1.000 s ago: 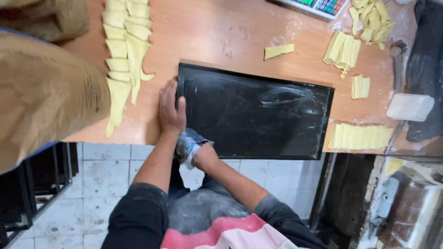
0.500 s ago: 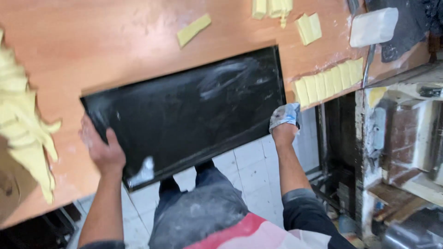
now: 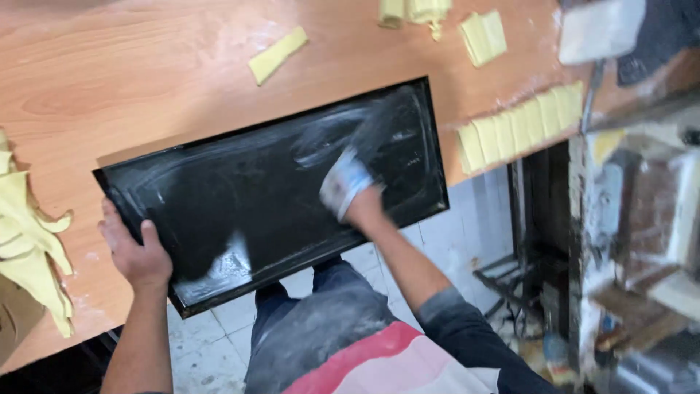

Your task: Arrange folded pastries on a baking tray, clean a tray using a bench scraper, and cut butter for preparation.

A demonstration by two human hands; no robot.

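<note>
One black baking tray lies on the wooden table, jutting past its edge; my left hand grips its near-left corner, fingers curled; my right hand presses a crumpled cloth onto the tray — fingers closed around it; one loose dough strip lies beyond.

Black rectangular metal baking tray: shallow, with a low raised rim; lies flat but skewed on the orange-brown wooden tabletop, its near long edge overhanging the table's front edge above the tiled floor. Surface glossy, streaked with pale smears, most toward the far right corner.

Pale blue-white crumpled cloth wad: small, bunched, pressed against the tray's inner surface, right of centre.
</note>
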